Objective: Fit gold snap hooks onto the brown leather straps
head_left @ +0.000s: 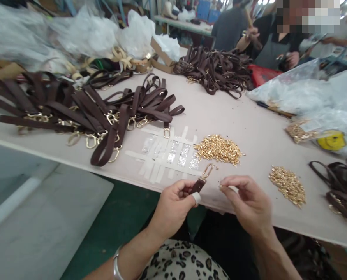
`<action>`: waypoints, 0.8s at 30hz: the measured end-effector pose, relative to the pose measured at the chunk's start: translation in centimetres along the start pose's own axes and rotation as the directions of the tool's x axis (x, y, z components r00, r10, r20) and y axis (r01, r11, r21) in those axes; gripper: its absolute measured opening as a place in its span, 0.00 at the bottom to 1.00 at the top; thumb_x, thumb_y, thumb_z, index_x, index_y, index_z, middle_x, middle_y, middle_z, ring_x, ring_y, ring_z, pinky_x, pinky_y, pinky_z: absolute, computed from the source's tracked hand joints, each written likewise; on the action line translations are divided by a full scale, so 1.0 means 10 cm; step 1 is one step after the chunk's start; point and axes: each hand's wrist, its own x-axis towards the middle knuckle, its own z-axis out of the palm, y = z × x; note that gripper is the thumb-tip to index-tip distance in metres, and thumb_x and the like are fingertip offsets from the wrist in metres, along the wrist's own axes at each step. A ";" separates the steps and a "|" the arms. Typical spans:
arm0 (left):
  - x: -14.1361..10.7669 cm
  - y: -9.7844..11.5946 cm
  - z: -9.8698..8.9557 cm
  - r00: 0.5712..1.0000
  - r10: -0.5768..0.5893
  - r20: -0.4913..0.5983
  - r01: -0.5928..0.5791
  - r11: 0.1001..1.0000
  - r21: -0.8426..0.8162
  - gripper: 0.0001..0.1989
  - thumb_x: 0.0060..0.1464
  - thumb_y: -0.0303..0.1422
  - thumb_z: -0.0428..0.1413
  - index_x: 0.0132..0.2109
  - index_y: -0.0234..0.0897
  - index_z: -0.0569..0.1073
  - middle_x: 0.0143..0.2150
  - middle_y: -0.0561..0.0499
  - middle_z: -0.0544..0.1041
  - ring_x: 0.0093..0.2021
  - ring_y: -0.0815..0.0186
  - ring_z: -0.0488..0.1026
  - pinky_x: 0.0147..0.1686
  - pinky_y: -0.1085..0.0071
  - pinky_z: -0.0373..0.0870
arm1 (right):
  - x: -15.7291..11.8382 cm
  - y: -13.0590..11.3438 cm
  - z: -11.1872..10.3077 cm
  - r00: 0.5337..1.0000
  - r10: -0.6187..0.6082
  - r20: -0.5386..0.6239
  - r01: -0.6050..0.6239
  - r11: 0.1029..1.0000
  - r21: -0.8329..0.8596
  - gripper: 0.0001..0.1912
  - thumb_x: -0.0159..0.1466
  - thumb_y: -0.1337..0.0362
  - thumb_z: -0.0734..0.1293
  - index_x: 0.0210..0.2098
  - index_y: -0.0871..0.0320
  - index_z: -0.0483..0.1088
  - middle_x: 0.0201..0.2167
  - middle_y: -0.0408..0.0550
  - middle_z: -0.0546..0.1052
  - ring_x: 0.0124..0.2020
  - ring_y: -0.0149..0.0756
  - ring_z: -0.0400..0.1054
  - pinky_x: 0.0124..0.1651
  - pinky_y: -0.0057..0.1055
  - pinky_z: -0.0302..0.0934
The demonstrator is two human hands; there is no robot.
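Wearing one shiny silver metal bracelet (117, 264) on the left wrist, beside cream cloth with black spots (187, 260). Pinching one dark brown leather strap (198, 186) in the left grip (173, 206), closed on it, at the near edge of the pale pink-grey desk (258, 140). Pointing the strap's long side away and a bit to the right, showing one long gold metal loop (205, 172) at its tip. Pressing the fingertips of the right grip (251, 204) together, pinching one tiny shiny bit (221, 186), too small to name. Holding that bit just to the right of the strap, not touching, with the left grip nearer to the strap.

Looking farther, counting two loose piles of little gold metal bits: one small pile (287, 186) on the right, one big pile (218, 149) past the loop. Seeing pale strips of sticky tape (155, 171) left of the big pile, around clear shiny plastic (184, 154).

Counting three main heaps of brown straps, too tangled to count strap by strap: a right heap (342, 182), a left heap (74, 105) and a far heap (214, 72). Seeing, at the back, a co-worker's raised hand (252, 35).
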 end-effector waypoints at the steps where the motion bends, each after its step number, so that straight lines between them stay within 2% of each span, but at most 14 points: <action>1: -0.01 0.00 0.00 1.000 0.015 -0.001 -0.015 1.000 0.009 0.10 0.47 0.25 0.62 0.41 0.34 0.79 0.34 0.52 0.81 0.32 0.70 0.73 0.33 0.75 0.70 | -0.05 -0.09 0.16 0.999 -0.036 0.034 0.035 0.999 0.039 0.06 0.64 0.68 0.69 0.39 0.51 0.70 0.36 0.43 0.77 0.40 0.35 0.73 0.45 0.34 0.68; 3: -0.02 0.01 -0.01 0.999 0.050 -0.001 -0.050 0.998 0.032 0.10 0.49 0.26 0.62 0.41 0.34 0.79 0.34 0.51 0.81 0.33 0.69 0.74 0.35 0.74 0.71 | -0.10 -0.21 0.38 0.994 -0.090 0.069 0.087 0.995 0.046 0.08 0.65 0.71 0.67 0.40 0.51 0.70 0.36 0.42 0.77 0.40 0.33 0.73 0.44 0.31 0.67; 5: -0.04 0.00 -0.02 0.996 0.085 -0.001 -0.085 0.995 0.058 0.09 0.51 0.27 0.62 0.42 0.35 0.80 0.36 0.51 0.81 0.35 0.68 0.75 0.37 0.73 0.72 | -0.11 -0.26 0.47 0.991 -0.113 0.074 0.113 0.994 -0.001 0.09 0.65 0.72 0.67 0.40 0.51 0.70 0.36 0.41 0.77 0.39 0.31 0.73 0.44 0.28 0.67; 10: -0.07 -0.05 -0.07 0.980 0.200 -0.005 -0.196 0.964 0.181 0.09 0.54 0.26 0.60 0.43 0.37 0.80 0.40 0.50 0.81 0.40 0.65 0.76 0.42 0.70 0.73 | -0.11 -0.28 0.48 0.982 -0.168 0.086 0.174 0.983 -0.064 0.10 0.64 0.74 0.67 0.39 0.51 0.70 0.36 0.40 0.77 0.39 0.28 0.73 0.44 0.25 0.66; 13: -0.10 -0.05 -0.10 0.953 0.301 0.023 -0.295 0.911 0.289 0.12 0.55 0.23 0.58 0.44 0.39 0.81 0.40 0.51 0.80 0.41 0.65 0.76 0.44 0.70 0.72 | -0.16 -0.27 0.52 0.989 -0.144 0.028 0.145 0.989 -0.016 0.10 0.63 0.74 0.68 0.38 0.51 0.70 0.36 0.41 0.77 0.41 0.30 0.74 0.45 0.26 0.67; 16: -0.11 -0.03 -0.12 0.923 0.381 0.060 -0.373 0.846 0.382 0.16 0.55 0.19 0.56 0.45 0.41 0.80 0.38 0.53 0.78 0.39 0.67 0.75 0.40 0.72 0.71 | -0.21 -0.28 0.58 0.999 -0.017 -0.051 0.022 0.995 0.096 0.09 0.62 0.72 0.69 0.38 0.52 0.70 0.36 0.42 0.76 0.41 0.32 0.74 0.45 0.28 0.69; 19: -0.15 0.00 -0.12 0.896 0.436 0.081 -0.421 0.777 0.469 0.17 0.54 0.17 0.55 0.45 0.40 0.80 0.36 0.52 0.78 0.38 0.67 0.75 0.39 0.73 0.69 | -0.24 -0.31 0.62 0.979 0.186 -0.079 -0.160 0.952 0.261 0.11 0.60 0.68 0.72 0.41 0.52 0.69 0.36 0.42 0.76 0.38 0.32 0.74 0.42 0.28 0.71; 21: -0.19 0.02 -0.08 0.881 0.463 0.100 -0.445 0.737 0.508 0.17 0.53 0.16 0.55 0.45 0.38 0.80 0.36 0.50 0.79 0.39 0.66 0.75 0.40 0.72 0.70 | -0.28 -0.32 0.62 0.938 0.343 -0.061 -0.294 0.874 0.387 0.18 0.58 0.65 0.74 0.46 0.51 0.68 0.38 0.44 0.79 0.38 0.33 0.76 0.40 0.27 0.73; 24: -0.20 0.01 0.00 0.856 0.489 0.171 -0.495 0.676 0.546 0.18 0.51 0.16 0.55 0.47 0.34 0.79 0.38 0.47 0.81 0.39 0.64 0.77 0.41 0.72 0.72 | -0.34 -0.23 0.59 0.847 0.531 0.003 -0.460 0.731 0.504 0.31 0.53 0.62 0.78 0.54 0.50 0.66 0.38 0.46 0.82 0.40 0.40 0.79 0.39 0.29 0.75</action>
